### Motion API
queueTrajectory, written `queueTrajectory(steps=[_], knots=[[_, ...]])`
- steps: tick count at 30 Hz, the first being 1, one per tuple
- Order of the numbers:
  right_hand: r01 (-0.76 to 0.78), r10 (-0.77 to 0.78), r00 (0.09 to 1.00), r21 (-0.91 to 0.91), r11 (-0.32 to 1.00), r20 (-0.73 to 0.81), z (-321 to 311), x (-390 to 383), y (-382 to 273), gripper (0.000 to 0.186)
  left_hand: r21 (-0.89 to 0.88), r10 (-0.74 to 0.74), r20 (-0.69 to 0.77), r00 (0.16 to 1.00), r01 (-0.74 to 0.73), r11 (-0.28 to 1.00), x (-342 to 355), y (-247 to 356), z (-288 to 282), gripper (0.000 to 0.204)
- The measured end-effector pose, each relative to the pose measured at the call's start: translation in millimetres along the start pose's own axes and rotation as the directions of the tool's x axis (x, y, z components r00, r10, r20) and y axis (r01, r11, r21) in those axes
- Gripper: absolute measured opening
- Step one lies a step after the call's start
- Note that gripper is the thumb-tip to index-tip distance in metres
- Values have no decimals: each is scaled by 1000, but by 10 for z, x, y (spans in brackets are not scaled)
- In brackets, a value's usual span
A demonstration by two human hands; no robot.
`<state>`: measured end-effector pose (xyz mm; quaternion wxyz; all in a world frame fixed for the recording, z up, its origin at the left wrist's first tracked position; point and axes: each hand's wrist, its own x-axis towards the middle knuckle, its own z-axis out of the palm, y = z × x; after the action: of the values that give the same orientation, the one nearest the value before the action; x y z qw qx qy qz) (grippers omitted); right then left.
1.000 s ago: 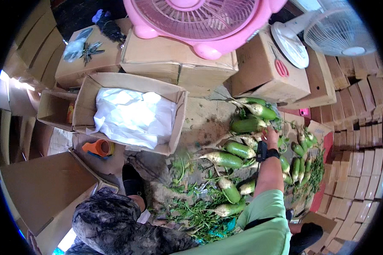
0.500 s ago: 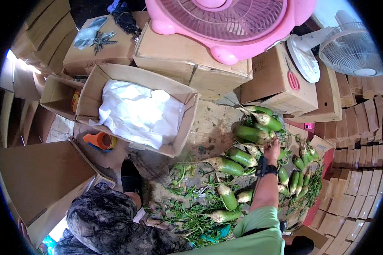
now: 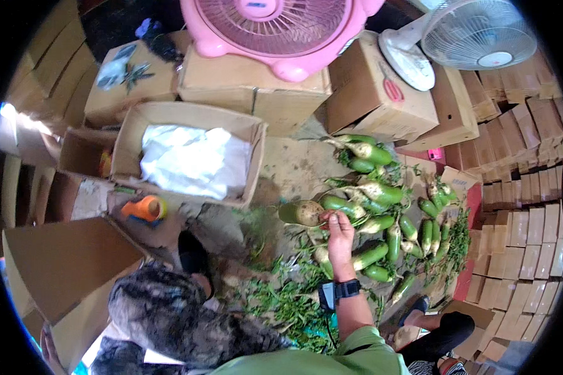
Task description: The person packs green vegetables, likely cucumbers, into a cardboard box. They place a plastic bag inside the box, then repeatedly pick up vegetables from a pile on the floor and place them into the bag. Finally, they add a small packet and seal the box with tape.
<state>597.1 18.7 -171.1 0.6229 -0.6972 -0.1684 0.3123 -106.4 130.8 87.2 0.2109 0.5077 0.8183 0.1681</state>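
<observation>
My right hand [image 3: 339, 232], with a dark band on its wrist, is closed on the thin root end of a large green radish [image 3: 298, 213]. The radish hangs out to the left of my fingers, its green end away from them. More green radishes [image 3: 381, 194] lie in a loose pile on the floor just beyond and right of the hand. At the lower left rim, part of what looks like my left hand [image 3: 51, 350] shows beside a brown carton [image 3: 75, 256]; its grip cannot be made out.
An open carton [image 3: 256, 140] lined with white sheets stands left of the pile. An orange tape dispenser [image 3: 145, 208] lies nearer. Pulled leaves [image 3: 288, 300] cover the floor near me. Red-handled scissors [image 3: 393, 89] and fans sit on boxes behind. Another person's leg [image 3: 444, 337] is at lower right.
My right hand has come left and nearer from the pile, now carrying a green radish. The whole view has shifted, and the other person's legs show more at the lower right.
</observation>
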Motion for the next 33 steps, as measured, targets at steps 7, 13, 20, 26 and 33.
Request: queueTrajectory(steps=[7,13,20,26,33], knots=[[-250,233,958,89,964,165,203,-705,-136,22,-94,111,-14,994,-112,989,184,-412,-218,37],[-280,371,875,-299,912,311,466,-874,-249,24,-232,5,14,1000,-2,973,-54,-82,-52,37],[-318,575,749,-581,749,330,638,-319,545,28,-211,18,44,999,-8,977,-110,71,-2,34],[-361,387,915,-196,912,115,832,-59,1026,27,-298,65,31,997,-53,953,-156,16,35,37],[-412,347,911,-561,719,-224,-155,-714,2150,50,-225,53,1,999,-51,973,-86,4,38,36]])
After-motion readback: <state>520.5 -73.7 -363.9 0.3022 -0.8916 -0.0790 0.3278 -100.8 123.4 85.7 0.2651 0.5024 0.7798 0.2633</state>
